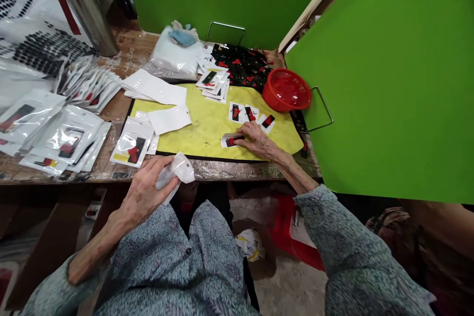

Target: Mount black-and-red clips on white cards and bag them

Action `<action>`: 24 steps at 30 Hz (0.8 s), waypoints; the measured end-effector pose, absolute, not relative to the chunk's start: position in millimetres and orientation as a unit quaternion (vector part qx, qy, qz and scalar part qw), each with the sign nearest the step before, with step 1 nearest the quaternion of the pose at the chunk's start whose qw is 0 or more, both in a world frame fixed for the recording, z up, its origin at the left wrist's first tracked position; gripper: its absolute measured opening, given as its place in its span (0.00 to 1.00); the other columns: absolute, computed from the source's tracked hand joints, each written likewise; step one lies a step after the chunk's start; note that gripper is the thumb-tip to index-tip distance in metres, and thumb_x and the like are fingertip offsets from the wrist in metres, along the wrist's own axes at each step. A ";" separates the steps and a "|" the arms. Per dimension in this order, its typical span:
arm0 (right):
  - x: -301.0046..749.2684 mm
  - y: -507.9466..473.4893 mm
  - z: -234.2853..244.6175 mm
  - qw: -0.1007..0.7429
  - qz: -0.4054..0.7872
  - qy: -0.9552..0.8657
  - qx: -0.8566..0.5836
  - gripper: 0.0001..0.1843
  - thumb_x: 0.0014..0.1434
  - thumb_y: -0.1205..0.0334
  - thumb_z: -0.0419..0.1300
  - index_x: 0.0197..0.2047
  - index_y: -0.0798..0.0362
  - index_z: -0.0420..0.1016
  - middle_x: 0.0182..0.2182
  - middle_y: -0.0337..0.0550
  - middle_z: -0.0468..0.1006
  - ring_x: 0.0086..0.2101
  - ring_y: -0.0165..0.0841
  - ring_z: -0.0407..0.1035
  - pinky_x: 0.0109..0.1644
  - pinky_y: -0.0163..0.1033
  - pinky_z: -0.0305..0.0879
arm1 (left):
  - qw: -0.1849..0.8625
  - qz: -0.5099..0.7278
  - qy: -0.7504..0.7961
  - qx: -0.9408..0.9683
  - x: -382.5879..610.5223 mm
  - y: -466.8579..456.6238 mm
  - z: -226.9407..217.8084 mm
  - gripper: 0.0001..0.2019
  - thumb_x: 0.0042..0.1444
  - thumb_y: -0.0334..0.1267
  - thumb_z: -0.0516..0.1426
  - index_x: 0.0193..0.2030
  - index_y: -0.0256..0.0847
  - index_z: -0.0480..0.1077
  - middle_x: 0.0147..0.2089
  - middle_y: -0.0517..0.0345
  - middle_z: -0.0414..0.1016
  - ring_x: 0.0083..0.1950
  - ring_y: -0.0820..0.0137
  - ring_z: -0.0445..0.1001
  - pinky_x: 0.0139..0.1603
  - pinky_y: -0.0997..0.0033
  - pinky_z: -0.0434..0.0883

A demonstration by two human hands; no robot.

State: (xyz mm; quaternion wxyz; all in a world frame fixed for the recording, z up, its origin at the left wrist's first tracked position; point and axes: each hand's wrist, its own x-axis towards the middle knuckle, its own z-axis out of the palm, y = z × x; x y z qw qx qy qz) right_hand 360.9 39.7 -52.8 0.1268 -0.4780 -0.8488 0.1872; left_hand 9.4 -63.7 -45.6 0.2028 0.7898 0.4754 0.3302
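My left hand (150, 185) is closed around a white plastic pouch (182, 168) with a hang hole, held at the table's front edge. On the yellow mat (207, 123), my right hand (255, 139) has its fingers on a small white card (226, 139) bearing a black and red piece; the fingers partly cover it. Just beyond lie similar cards, one (236, 111) at the left and another (267, 121) at the right. A filled pouch (133, 144) with a black and red item lies left of the mat's middle, beside white empty-looking pouches (170, 119).
A red plastic basket (285, 90) stands at the mat's back right, near loose black and red pieces (240, 65). Filled pouches (66, 138) pile up at the left. A steel flask (87, 10) stands behind them. Green panels (400, 84) border the back and right.
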 end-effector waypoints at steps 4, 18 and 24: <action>360.8 35.3 -51.2 0.121 0.189 -0.844 -0.488 0.10 0.62 0.52 0.57 0.37 0.51 0.69 0.35 0.46 0.71 0.39 0.40 0.62 0.47 0.46 0.56 | 0.206 0.325 0.481 0.788 11.1 -64.1 -44.2 0.15 0.60 0.39 0.57 0.53 0.39 0.67 0.48 0.49 0.77 0.48 0.60 0.75 0.50 0.57 0.73; 248.4 -47.4 20.0 0.155 0.397 -0.727 -0.539 0.13 0.62 0.49 0.55 0.34 0.49 0.62 0.26 0.36 0.67 0.27 0.31 0.63 0.31 0.36 0.58 | 0.182 0.309 0.478 0.802 15.1 -65.0 -41.0 0.15 0.60 0.33 0.56 0.54 0.39 0.66 0.47 0.50 0.77 0.48 0.60 0.74 0.51 0.54 0.72; 247.7 -52.8 5.3 0.099 0.385 -0.761 -0.512 0.11 0.63 0.50 0.55 0.41 0.47 0.66 0.33 0.42 0.75 0.34 0.37 0.70 0.39 0.42 0.64 | 0.189 0.310 0.467 0.806 11.6 -67.4 -42.4 0.16 0.59 0.32 0.57 0.55 0.40 0.66 0.47 0.50 0.75 0.49 0.60 0.74 0.51 0.54 0.72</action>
